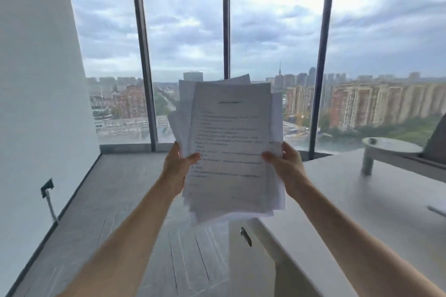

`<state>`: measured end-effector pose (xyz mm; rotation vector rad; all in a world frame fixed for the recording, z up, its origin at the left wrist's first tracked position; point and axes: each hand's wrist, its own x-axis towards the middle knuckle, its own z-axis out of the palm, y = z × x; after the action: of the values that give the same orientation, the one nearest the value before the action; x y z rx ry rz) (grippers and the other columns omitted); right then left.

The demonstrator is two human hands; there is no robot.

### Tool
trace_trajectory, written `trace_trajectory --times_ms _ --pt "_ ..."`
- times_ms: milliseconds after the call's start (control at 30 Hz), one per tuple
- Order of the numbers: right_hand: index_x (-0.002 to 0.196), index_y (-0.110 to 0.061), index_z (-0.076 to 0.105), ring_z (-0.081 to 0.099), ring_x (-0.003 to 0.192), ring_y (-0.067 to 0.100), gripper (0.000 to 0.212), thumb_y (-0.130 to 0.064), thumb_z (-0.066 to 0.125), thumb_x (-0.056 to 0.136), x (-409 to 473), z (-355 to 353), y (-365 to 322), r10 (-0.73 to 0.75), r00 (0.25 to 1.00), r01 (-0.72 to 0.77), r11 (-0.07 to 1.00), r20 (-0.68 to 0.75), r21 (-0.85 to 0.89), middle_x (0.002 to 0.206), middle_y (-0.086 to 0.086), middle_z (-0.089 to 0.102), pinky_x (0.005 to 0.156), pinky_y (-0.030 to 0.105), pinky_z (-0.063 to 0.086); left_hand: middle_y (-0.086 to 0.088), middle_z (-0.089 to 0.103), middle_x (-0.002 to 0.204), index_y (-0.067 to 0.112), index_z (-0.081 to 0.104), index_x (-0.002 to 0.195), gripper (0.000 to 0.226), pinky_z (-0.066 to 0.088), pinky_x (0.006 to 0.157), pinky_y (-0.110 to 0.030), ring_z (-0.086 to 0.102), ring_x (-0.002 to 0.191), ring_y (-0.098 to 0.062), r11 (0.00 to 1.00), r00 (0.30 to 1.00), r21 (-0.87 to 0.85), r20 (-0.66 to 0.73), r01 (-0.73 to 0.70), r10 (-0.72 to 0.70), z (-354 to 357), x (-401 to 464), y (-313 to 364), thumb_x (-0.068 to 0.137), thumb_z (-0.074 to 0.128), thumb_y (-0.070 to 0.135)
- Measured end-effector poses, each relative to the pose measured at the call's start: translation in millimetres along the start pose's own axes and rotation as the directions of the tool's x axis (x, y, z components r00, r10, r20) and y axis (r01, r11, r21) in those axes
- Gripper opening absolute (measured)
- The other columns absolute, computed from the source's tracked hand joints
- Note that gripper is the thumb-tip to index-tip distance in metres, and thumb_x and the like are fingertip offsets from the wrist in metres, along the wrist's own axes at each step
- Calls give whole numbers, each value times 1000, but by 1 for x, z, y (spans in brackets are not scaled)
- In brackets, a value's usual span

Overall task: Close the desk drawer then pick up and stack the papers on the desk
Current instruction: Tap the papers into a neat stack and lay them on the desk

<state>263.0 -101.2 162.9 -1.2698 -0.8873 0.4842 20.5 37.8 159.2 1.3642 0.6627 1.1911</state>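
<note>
A loose stack of white printed papers (pixel 231 144) is held upright in the air in front of me, its sheets fanned and uneven at the edges. My left hand (pixel 177 166) grips the stack's left edge, thumb on the front sheet. My right hand (pixel 286 164) grips the right edge the same way. The white desk (pixel 362 200) lies below and to the right. Its drawer front (pixel 246 236), with a dark handle, faces the floor side and looks flush with the desk.
A grey monitor stand (pixel 386 149) and a dark leaning panel (pixel 434 144) sit at the desk's far right. Tall windows (pixel 193 55) fill the wall ahead. A white wall with a socket (pixel 47 187) is on the left; grey floor (pixel 108 200) spreads between.
</note>
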Motion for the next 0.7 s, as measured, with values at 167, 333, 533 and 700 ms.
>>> trace_trajectory --times_ms 167,333,533,700 --pt "126 -11 64 71 101 29 56 -22 84 75 -28 -104 -58 -68 981 71 997 -183 9 113 11 74 94 47 56 -11 77 99 6 65 114 31 62 69 -41 75 88 -30 987 973 -152 229 54 -18 103 -15 41 84 70 0" --pt "112 -12 72 73 99 32 35 -13 82 78 -59 -206 -88 -94 930 91 996 -354 -25 103 8 79 97 53 54 -18 74 110 4 68 116 29 61 71 -43 72 96 -36 979 886 -191 462 69 28 205 -29 57 87 64 0" --pt "93 -17 71 74 89 25 16 -5 72 83 -116 -292 -97 -82 818 11 992 -569 -129 94 4 78 78 41 61 -18 75 107 9 72 106 23 54 89 -57 70 99 -41 981 804 -179 593 73 48 314 -63 40 84 70 3" --pt "96 -17 69 73 89 20 17 -4 71 85 -168 -342 -92 -80 737 -49 984 -672 -171 98 1 78 79 36 58 -15 76 99 11 74 99 19 54 91 -57 71 96 -39 979 756 -169 654 117 22 379 -105 12 83 70 1"
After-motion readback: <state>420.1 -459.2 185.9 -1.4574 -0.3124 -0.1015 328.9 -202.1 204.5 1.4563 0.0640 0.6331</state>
